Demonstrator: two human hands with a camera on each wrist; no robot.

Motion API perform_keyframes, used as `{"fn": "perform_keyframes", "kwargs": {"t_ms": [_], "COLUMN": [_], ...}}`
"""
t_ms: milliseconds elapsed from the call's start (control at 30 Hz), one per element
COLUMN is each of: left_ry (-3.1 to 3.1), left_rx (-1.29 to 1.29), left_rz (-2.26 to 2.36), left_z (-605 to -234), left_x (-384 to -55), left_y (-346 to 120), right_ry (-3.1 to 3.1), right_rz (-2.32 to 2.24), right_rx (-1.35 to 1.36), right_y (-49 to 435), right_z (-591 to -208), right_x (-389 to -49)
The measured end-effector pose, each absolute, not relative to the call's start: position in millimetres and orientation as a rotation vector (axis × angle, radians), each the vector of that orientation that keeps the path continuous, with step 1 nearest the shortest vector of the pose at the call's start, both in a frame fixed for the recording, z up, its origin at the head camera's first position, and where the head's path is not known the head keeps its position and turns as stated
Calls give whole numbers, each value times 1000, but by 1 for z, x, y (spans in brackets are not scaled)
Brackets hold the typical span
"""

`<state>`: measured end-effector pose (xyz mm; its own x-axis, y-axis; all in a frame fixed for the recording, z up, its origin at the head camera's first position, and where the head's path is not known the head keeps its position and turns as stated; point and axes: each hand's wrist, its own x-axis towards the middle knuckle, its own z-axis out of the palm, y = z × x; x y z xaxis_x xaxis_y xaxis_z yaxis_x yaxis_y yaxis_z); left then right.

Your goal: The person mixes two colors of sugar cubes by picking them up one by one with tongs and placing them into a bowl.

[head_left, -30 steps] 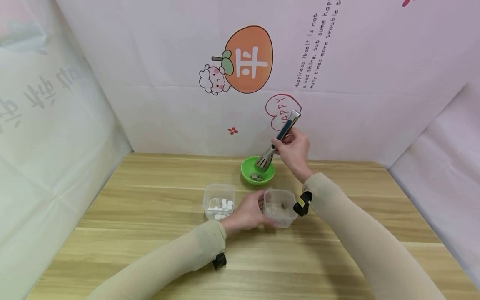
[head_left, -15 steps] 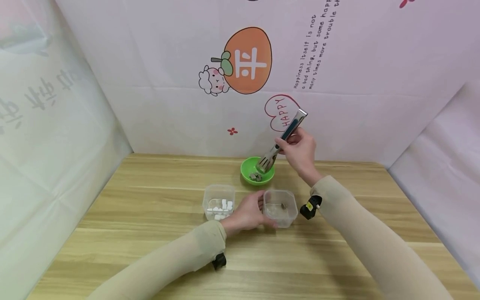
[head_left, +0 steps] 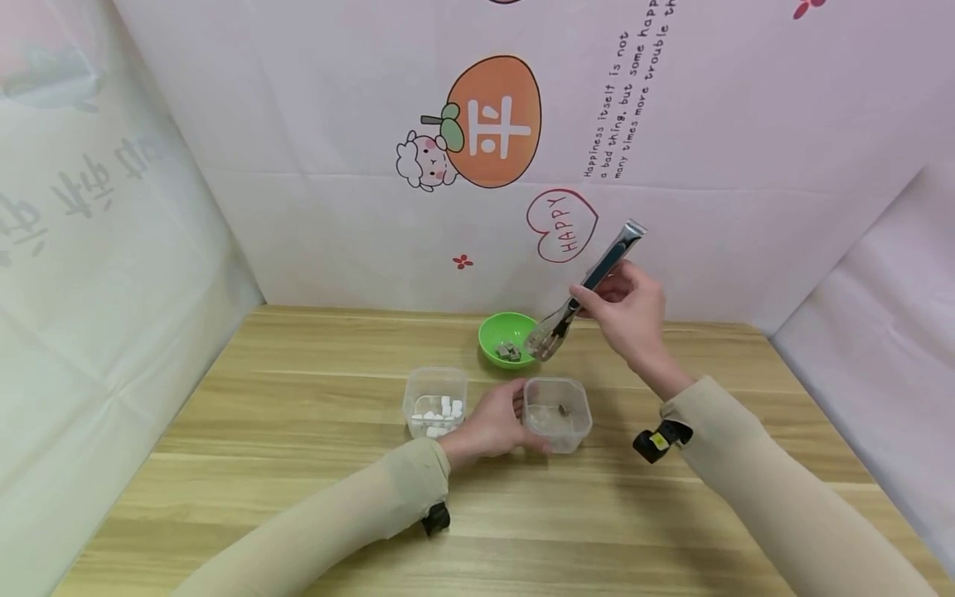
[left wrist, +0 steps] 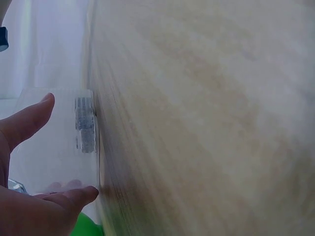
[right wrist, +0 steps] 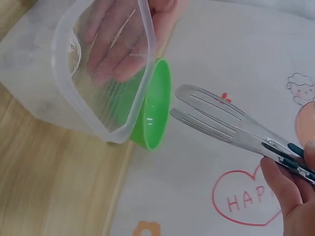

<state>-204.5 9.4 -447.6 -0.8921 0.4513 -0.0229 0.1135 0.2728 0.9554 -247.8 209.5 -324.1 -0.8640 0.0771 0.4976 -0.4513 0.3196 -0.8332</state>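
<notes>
My right hand [head_left: 632, 313] grips metal serving tongs [head_left: 606, 264] with dark handle grips, slanted tip-down. Their slotted ends overlap the right rim of a green bowl [head_left: 492, 325], with no piece between them in the right wrist view. Several grey-brown chunks [head_left: 510, 352] lie in the bowl. Below it, my left hand [head_left: 494, 421] holds a clear plastic container [head_left: 569, 441] from its left side, thumb along the front and fingers behind. A small brown bit [head_left: 563, 410] shows inside that container.
Left of my left hand stands another clear plastic container [head_left: 436, 381] with several white pieces [head_left: 452, 407]. The wooden table [head_left: 313, 398] ends at a printed white cloth backdrop [head_left: 336, 240], with cloth at both sides too.
My right hand has moved right and toward me, drawing the tongs from over the bowl's middle to its right rim. My left hand and the containers stay put.
</notes>
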Motion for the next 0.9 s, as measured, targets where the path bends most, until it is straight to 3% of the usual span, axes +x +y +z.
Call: {"fn": "perform_keyframes", "kwargs": {"t_ms": [367,900], "left_ry": [2258,2273], "left_rx": [533,513], "left_rz": [1645,1615], "left_z": [-446,-449], "left_x": [-205,-206], "left_y": [7,9], "right_ry": [-2213,-2413], "right_rz": [1500,1344], "right_rx": [468,456], "right_y": [222,226], "right_z": [-321,-354], "right_x": [-213,-191]}}
